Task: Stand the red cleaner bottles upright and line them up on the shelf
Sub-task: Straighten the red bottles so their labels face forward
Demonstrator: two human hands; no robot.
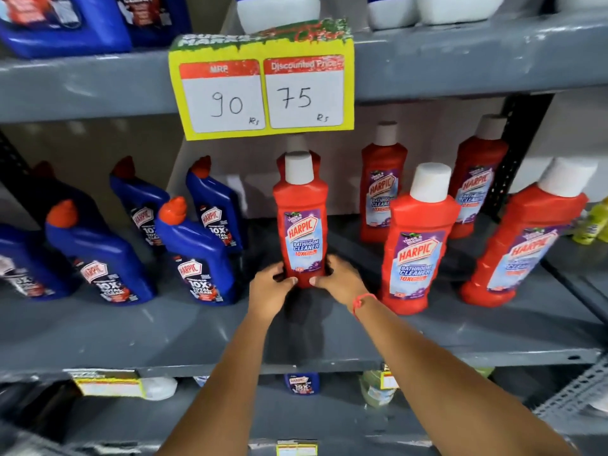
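A red cleaner bottle (301,222) with a white cap stands upright mid-shelf. My left hand (271,287) and my right hand (340,279) clasp its base from both sides. Directly behind it another red bottle (297,144) shows only its cap and shoulders. Two red bottles (381,189) (475,185) stand upright at the back right. In front of them, a red bottle (418,245) stands upright and a further one (523,241) stands at the far right. All rest on the grey metal shelf (164,327).
Several blue bottles (194,255) with orange caps stand on the left half of the shelf. A yellow price card (263,90) hangs from the shelf above, just over the held bottle. Yellow bottles (592,225) sit at the far right edge. More goods lie on the shelf below.
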